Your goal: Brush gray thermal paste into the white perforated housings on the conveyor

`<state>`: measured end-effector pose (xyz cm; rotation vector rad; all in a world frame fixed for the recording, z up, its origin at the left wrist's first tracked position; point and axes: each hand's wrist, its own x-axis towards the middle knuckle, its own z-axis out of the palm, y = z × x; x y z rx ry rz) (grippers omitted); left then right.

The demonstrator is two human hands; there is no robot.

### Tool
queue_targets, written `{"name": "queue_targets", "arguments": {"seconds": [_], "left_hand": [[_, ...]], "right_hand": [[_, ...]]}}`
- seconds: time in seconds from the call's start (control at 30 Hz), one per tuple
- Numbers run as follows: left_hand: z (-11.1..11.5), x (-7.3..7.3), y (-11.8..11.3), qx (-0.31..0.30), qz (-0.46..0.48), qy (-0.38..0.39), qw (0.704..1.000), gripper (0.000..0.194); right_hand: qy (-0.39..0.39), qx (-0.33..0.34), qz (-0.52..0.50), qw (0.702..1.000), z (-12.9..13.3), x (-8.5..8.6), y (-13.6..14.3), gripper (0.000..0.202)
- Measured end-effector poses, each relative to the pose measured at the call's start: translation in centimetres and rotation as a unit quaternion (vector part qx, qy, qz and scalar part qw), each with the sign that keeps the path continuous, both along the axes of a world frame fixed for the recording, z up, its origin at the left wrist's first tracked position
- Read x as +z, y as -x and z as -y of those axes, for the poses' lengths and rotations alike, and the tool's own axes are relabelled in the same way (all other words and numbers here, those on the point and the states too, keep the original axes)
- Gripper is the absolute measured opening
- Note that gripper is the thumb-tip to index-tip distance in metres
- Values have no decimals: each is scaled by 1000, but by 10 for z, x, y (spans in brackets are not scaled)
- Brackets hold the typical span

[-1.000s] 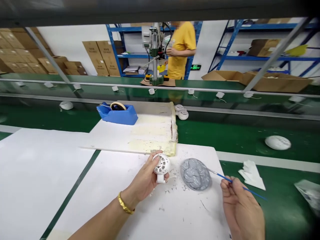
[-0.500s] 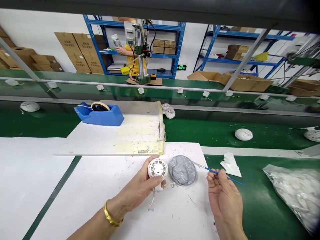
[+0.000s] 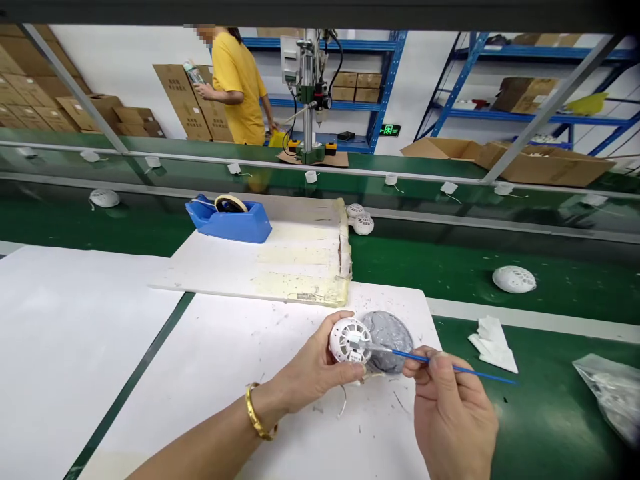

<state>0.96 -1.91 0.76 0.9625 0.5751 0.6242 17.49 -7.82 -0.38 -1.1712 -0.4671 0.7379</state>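
A round white vented part [image 3: 345,337] is gripped in my left hand [image 3: 313,367], its slotted face turned up and my thumb along its lower edge. My right hand [image 3: 453,407] pinches a thin blue-handled brush [image 3: 413,357], whose tip touches the middle of the vented face. Just behind the part lies a round dish of grey paste [image 3: 393,333], partly covered by the part and the brush. A thin white wire hangs below my left hand.
A blue tape dispenser [image 3: 233,220] stands on a stained white board [image 3: 225,267]. White tissue [image 3: 494,343] and a plastic bag [image 3: 610,393] lie to the right. More white vented parts [image 3: 514,279] rest on the green belt. Beyond it, a person in yellow [image 3: 237,87] stands near a press.
The brush has moved left from the dish's edge onto the vented part. The view has shifted, and the person in yellow has moved left, out from behind the press.
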Motion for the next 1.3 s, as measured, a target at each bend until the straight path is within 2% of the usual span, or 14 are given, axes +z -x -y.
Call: {"name": "queue_targets", "arguments": {"seconds": [0.2, 0.33, 0.5, 0.73, 0.87, 1.0, 1.07, 1.2, 1.3], "left_hand": [[2, -3, -1, -2, 11, -8, 1000, 65], [3, -4, -1, 1, 3, -11, 1000, 65], [3, -4, 1, 6, -16, -23, 1000, 63], [3, -5, 0, 15, -26, -36, 999, 62], [3, -5, 1, 23, -43, -27, 998, 64], [2, -4, 1, 27, -41, -10, 999, 65], [2, -4, 1, 29, -40, -4, 999, 67], [2, -3, 2, 38, -42, 2, 998, 70], [1, 0, 2, 42, -36, -3, 998, 74]], "right_hand": [[22, -6, 78, 997, 3, -8, 4, 26], [11, -21, 177, 984, 7, -10, 4, 20], [-26, -35, 334, 942, 8, 0, 0, 9], [-45, -18, 389, 920, 13, 20, -2, 6], [-41, -50, 325, 944, 14, 25, 1, 7], [-51, -54, 168, 983, 9, 20, -1, 14], [-51, -41, 93, 994, 5, 18, -4, 17], [-61, -5, -33, 998, 2, 19, -11, 18], [-97, -14, -104, 990, 2, 21, -19, 21]]}}
